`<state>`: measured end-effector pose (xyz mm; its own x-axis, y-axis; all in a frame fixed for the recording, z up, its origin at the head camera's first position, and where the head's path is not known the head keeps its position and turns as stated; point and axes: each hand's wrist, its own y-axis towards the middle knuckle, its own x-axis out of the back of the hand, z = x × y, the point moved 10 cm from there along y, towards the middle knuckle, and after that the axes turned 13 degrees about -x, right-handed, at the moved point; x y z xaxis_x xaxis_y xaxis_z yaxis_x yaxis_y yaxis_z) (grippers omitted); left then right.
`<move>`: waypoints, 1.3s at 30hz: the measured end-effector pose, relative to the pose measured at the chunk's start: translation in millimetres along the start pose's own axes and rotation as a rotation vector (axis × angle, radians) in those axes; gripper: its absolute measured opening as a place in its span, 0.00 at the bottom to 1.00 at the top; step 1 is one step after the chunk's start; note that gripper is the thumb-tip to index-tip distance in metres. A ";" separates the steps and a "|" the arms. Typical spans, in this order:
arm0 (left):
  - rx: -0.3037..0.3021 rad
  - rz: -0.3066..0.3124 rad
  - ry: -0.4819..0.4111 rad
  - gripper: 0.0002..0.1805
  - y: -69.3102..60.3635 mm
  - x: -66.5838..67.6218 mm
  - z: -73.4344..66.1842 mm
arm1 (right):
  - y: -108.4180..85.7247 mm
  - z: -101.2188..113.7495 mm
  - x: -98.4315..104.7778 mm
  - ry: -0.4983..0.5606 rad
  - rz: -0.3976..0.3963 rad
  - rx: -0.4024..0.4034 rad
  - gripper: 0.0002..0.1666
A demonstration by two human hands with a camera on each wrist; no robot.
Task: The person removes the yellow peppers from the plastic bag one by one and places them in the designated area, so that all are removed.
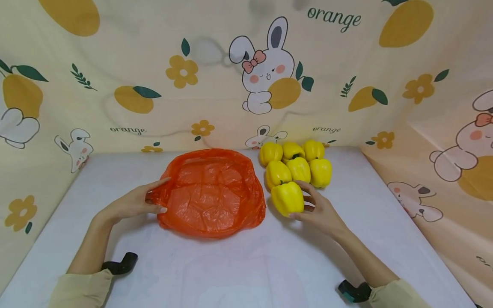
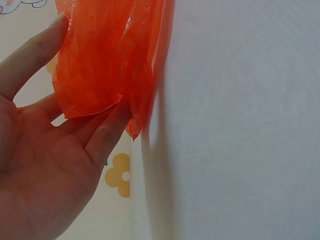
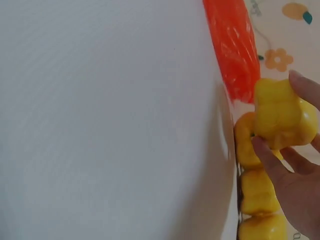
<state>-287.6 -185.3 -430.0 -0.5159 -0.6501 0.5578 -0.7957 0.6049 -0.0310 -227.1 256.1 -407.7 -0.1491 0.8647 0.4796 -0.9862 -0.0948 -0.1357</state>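
Observation:
A red plastic bag (image 1: 204,201) lies spread on the table with its mouth open upward. My left hand (image 1: 132,201) holds the bag's left side, thumb on the near part and fingers on the far part. In the left wrist view the thin film of the bag (image 2: 100,60) hangs between the thumb and the fingers. My right hand (image 1: 321,211) grips a yellow bell pepper (image 1: 287,199) between thumb and fingers, just right of the bag. Behind this pepper several more yellow bell peppers (image 1: 300,170) stand grouped together.
White cloth covers the table (image 1: 231,273). A cream curtain (image 1: 215,25) printed with rabbits, oranges and flowers rises along the back and both sides. Black wrist devices sit at the left cuff (image 1: 82,288) and the right cuff (image 1: 398,295).

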 end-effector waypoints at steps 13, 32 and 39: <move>-0.007 0.016 0.003 0.47 2.0 -1.3 1.7 | -4.0 -22.7 15.1 -0.057 -0.033 -0.023 0.54; -0.011 -0.004 0.024 0.46 2.4 1.1 3.0 | 5.9 -18.6 8.8 -0.142 -0.085 -0.025 0.57; -0.038 -0.006 0.002 0.46 0.6 1.1 0.0 | 3.2 -16.3 12.5 -0.124 -0.058 0.005 0.56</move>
<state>-288.7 -185.7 -429.4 -0.5105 -0.6530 0.5595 -0.7860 0.6182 0.0043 -231.0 274.7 -416.2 -0.0991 0.8012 0.5901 -0.9937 -0.0487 -0.1007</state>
